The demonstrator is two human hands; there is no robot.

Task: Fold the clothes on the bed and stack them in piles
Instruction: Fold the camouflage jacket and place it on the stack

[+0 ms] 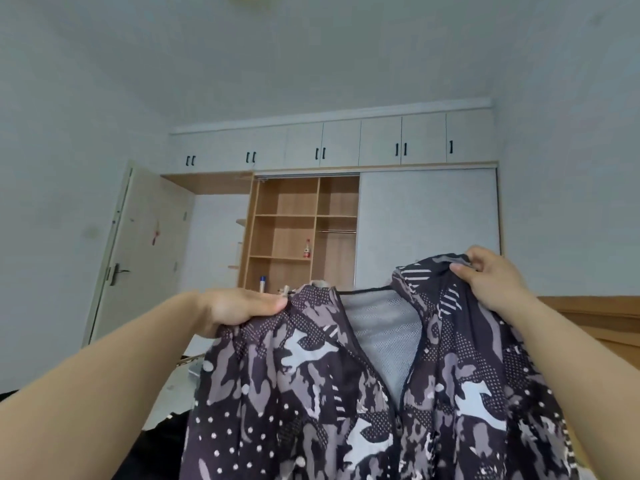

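Note:
I hold a dark camouflage-print jacket (311,386) up in the air in front of me, its front facing me, partly unzipped, with grey mesh lining showing at the neck. My left hand (239,308) grips its left shoulder. My right hand (488,277) pinches the right shoulder, a little higher. The jacket hangs down past the bottom edge of the view. The bed itself is hidden behind the jacket and my arms.
A wardrobe (426,220) with open wooden shelves (287,237) stands against the far wall; a bottle (307,248) sits on one shelf. An open door (145,251) is at the left. Wooden furniture (595,313) shows at the right. Dark fabric (162,441) lies bottom left.

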